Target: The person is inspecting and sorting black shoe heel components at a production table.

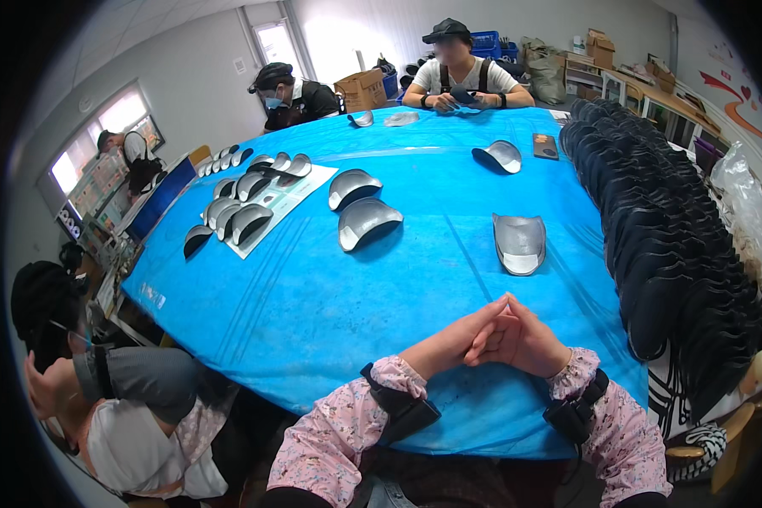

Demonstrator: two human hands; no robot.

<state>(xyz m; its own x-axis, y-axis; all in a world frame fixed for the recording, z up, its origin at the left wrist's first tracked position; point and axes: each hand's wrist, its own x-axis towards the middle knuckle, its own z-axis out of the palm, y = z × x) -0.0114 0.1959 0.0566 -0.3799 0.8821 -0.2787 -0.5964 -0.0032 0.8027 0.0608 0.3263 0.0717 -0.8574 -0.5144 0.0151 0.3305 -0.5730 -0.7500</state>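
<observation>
My left hand [461,337] and my right hand [531,340] are clasped together above the near side of the blue-covered table [415,313]. Their fingers fold against each other, with tips meeting at the top, and no object shows between them. Just beyond lies a grey, curved shell-shaped piece [519,241] with a pale patch at its near end. Farther left are two dark grey curved pieces [370,223], close together. Another such piece [499,157] rests farther back on the right. Pink flowered sleeves and black wrist straps cover my forearms.
Dark curved pieces [669,229] are stacked in long rows along the right side. More grey pieces lie around a printed sheet [295,196] at left. A dark rectangular object [545,146] lies at far right. People sit at left [144,381] and across; one across [461,80] holds a dark piece.
</observation>
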